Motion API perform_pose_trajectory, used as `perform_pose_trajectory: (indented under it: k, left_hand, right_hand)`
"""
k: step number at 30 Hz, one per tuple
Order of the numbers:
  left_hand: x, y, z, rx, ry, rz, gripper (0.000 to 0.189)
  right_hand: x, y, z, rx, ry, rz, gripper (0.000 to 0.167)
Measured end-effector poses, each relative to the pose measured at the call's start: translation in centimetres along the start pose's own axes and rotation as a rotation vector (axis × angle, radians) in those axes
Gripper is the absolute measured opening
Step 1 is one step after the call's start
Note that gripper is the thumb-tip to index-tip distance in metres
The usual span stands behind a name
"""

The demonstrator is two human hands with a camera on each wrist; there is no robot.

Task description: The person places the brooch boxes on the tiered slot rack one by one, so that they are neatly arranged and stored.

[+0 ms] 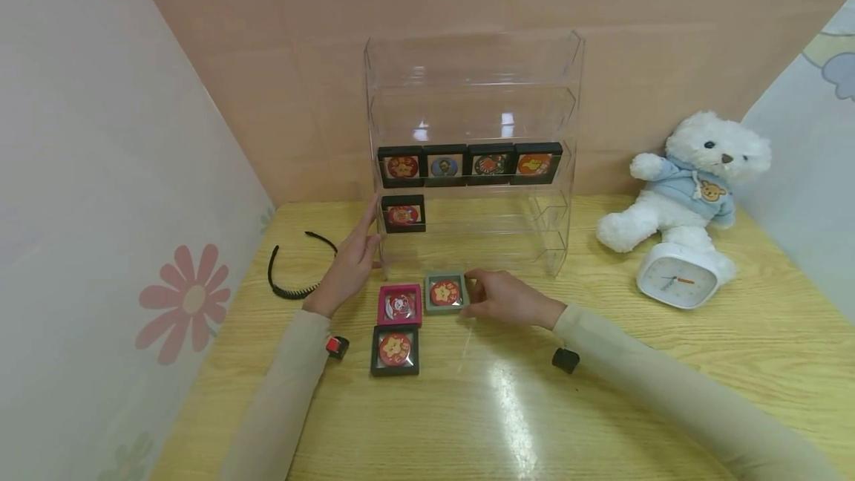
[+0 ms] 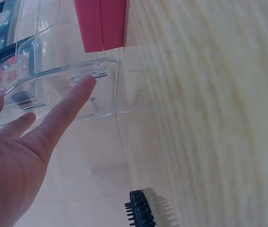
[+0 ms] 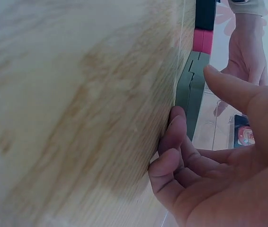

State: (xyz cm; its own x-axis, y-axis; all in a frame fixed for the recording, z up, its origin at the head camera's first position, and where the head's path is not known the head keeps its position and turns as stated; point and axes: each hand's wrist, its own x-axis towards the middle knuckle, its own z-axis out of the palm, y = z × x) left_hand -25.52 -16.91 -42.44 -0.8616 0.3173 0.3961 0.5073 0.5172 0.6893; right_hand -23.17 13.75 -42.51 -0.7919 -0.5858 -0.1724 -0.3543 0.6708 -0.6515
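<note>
The right hand (image 1: 504, 299) has thumb and bent fingers parted about the right end of the grey-green framed badge case (image 1: 446, 293), flat at centre frame; whether they pinch it I cannot tell. The left hand (image 1: 349, 266), fingers extended, rests against the left side of the clear acrylic display rack (image 1: 477, 225). A magenta framed badge case (image 1: 399, 306) and a black framed badge case (image 1: 395, 351) lie just below and left of the grey-green one; a white teddy bear (image 1: 698, 184) sits at right.

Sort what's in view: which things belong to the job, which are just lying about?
Likely job: green frame, gripped by the right hand; clear rack, touched by the left hand; pink frame; loose black frame; five racked frames.

Lying about: teddy bear; clock; hairband.
</note>
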Motion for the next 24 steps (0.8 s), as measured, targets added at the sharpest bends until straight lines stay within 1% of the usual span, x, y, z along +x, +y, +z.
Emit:
perform_pose_trajectory:
  k: [3,5,9,14,18,24]
  left_hand:
    - [0.05,-0.07,0.03,-0.001,-0.001,-0.006,0.069]
    - [0.05,-0.14,0.04,-0.006,-0.002,-0.006,0.069]
    - [0.04,-0.24,0.07,-0.003,0.001,0.001,0.069]
    - [0.00,-0.17,0.07,0.007,0.009,0.008,0.069]
    - [-0.07,-0.03,0.00,-0.006,0.002,-0.001,0.068]
    - [-0.06,-0.19,-0.06,0.019,0.003,-0.007,0.067]
  right_hand:
    - [0.08,-0.12,0.05,0.017,-0.006,0.001,0.052]
    - [0.13,-0.24,0.07,0.029,-0.010,0.003,0.049]
    - [0.25,-0.29,0.12,0.033,-0.012,0.003,0.061]
    - [0.43,-0.08,0.17,0.038,-0.017,-0.028,0.071]
    - [0.51,-0.11,0.14,0.040,-0.023,-0.042,0.076]
    - [0.59,-0.37,0.08,0.060,-0.032,-0.042,0.077]
